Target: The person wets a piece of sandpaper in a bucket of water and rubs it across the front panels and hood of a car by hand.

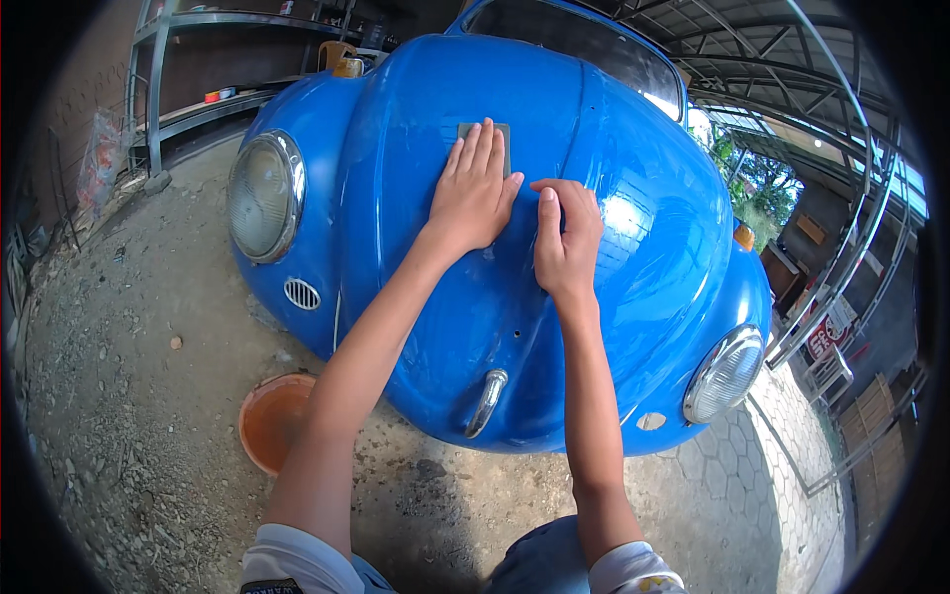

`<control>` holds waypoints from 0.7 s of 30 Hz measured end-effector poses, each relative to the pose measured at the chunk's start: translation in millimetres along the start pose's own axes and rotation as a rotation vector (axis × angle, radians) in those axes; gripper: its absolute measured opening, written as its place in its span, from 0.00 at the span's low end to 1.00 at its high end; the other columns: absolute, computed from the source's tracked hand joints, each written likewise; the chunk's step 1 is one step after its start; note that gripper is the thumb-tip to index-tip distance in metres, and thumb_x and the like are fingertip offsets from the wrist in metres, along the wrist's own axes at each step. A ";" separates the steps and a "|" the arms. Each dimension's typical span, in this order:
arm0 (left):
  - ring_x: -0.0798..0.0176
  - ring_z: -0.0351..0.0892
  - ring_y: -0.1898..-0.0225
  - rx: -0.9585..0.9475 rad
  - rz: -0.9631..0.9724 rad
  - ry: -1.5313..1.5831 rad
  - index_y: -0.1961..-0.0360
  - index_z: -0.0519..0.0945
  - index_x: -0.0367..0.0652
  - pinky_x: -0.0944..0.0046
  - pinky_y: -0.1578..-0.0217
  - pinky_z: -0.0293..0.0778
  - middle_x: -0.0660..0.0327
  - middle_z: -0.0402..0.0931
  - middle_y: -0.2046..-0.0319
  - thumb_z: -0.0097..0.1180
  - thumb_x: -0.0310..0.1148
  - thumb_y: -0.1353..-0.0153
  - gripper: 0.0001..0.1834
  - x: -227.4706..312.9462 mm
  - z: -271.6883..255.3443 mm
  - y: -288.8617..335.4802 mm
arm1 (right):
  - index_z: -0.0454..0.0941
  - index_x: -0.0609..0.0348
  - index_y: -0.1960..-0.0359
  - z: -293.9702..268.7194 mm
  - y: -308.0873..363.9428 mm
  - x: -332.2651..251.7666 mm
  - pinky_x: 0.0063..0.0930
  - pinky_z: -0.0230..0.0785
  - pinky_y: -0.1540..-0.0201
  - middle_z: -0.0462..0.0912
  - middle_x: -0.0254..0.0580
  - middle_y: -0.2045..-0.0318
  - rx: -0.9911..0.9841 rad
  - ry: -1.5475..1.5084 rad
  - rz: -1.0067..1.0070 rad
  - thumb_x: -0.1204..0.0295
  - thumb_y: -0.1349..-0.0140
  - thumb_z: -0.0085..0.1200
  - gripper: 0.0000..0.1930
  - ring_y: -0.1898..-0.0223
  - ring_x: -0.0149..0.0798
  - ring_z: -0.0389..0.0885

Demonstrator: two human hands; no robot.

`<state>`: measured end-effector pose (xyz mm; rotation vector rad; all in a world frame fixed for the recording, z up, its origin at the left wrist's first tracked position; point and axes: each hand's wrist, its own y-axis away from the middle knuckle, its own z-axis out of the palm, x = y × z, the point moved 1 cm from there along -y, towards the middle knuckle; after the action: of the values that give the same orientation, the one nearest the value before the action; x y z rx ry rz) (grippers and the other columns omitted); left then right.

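The rounded blue front hood [445, 74] of an old car fills the middle of the head view. My left hand [473, 193] lies flat on it, fingers straight and the thumb out to the side. Under those fingers is a thin grey-green sheet that looks like sandpaper [506, 147], mostly covered by the hand. To its right, by the hood's central ridge, my right hand [569, 233] is loosely bent, thumb apart from the fingers. I see nothing in it; some of its fingertips are hidden. Below both hands is a chrome hood handle [486, 404].
A round orange-brown basin [274, 421] stands on the dirt ground beside my left forearm. Headlights [265, 196] flank the hood. Metal shelving [158, 84] stands at the far left. At right are a metal frame [841, 238], a white plastic stool [829, 378] and paving [732, 485].
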<state>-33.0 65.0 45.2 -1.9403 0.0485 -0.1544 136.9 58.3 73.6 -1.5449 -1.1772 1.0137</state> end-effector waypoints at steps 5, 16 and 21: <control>0.44 0.46 0.16 -0.116 -0.037 0.068 0.19 0.51 0.29 0.48 0.18 0.42 0.42 0.46 0.17 0.37 0.52 0.19 0.41 -28.7 -12.4 -28.1 | 0.85 0.61 0.59 3.1 -5.3 -18.0 0.44 0.67 0.51 0.86 0.46 0.62 0.002 0.071 -0.076 0.71 0.28 0.54 0.09 0.59 0.50 0.79; 0.40 0.43 0.16 -0.128 0.127 0.111 0.20 0.52 0.27 0.45 0.18 0.43 0.38 0.46 0.18 0.42 0.50 0.21 0.42 14.2 -29.3 46.9 | 0.86 0.61 0.58 17.9 0.1 -22.4 0.42 0.66 0.49 0.86 0.46 0.60 -0.028 0.060 -0.020 0.69 0.26 0.53 0.10 0.56 0.49 0.78; 0.45 0.40 0.15 -0.076 -0.349 0.104 0.18 0.50 0.31 0.47 0.18 0.39 0.42 0.42 0.16 0.32 0.61 0.19 0.45 -109.2 -44.4 1.9 | 0.86 0.61 0.57 45.3 -3.9 -45.7 0.42 0.67 0.48 0.86 0.46 0.60 -0.083 0.030 0.016 0.69 0.25 0.52 0.11 0.56 0.49 0.79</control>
<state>-146.9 35.0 50.1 -2.0022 -0.2197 -0.4911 83.5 22.5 70.0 -1.6307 -1.2016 0.9596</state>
